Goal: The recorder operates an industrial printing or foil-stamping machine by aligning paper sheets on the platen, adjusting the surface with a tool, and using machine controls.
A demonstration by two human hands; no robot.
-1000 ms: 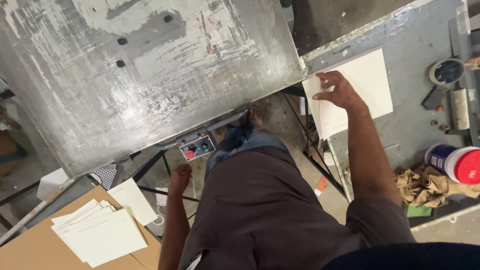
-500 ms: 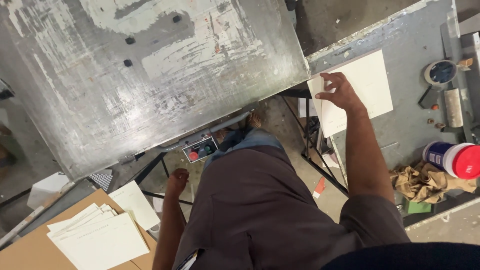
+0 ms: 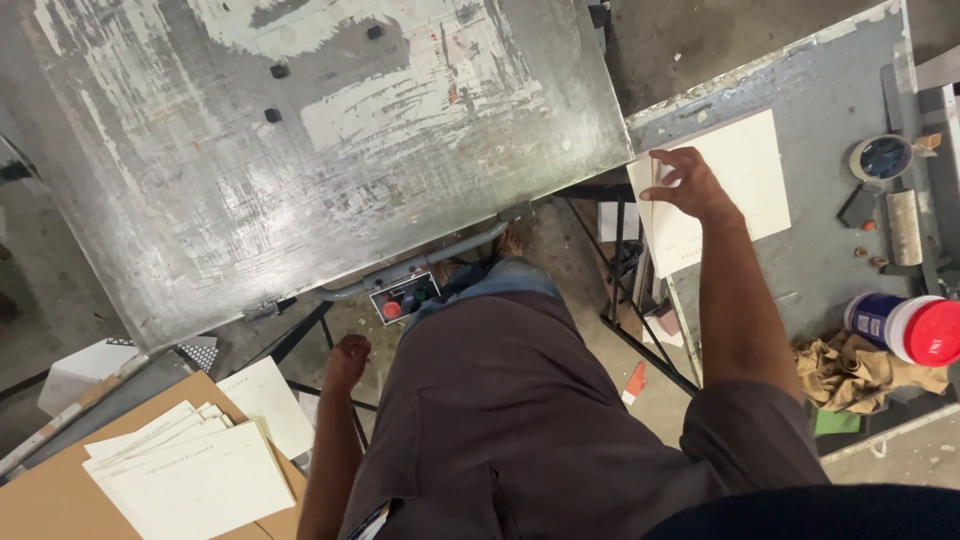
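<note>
Looking down, I see the big scuffed metal plate (image 3: 330,150) filling the upper left, tilted across the view, with a small control box (image 3: 404,298) carrying a red and a green button just under its lower edge. To the right lies the grey worktop (image 3: 830,250), paint-flecked. On it rests a cream sheet (image 3: 735,185), and my right hand (image 3: 685,185) is on the sheet's left edge, fingers spread and curled over that edge, touching it; I cannot tell whether it truly grips the sheet. My left hand (image 3: 348,358) hangs low beside my leg, loosely clenched and holding nothing, just above a single cream sheet (image 3: 268,405) lying below it. At lower left a stack of cream sheets (image 3: 190,475) sits fanned on a brown cardboard surface (image 3: 45,500). Further right on the worktop I see a crumpled brown rag (image 3: 860,370), touching a blue and white tub with a red lid (image 3: 905,328) lying on its side. Near the top right corner sits a tape roll (image 3: 880,158)
</note>
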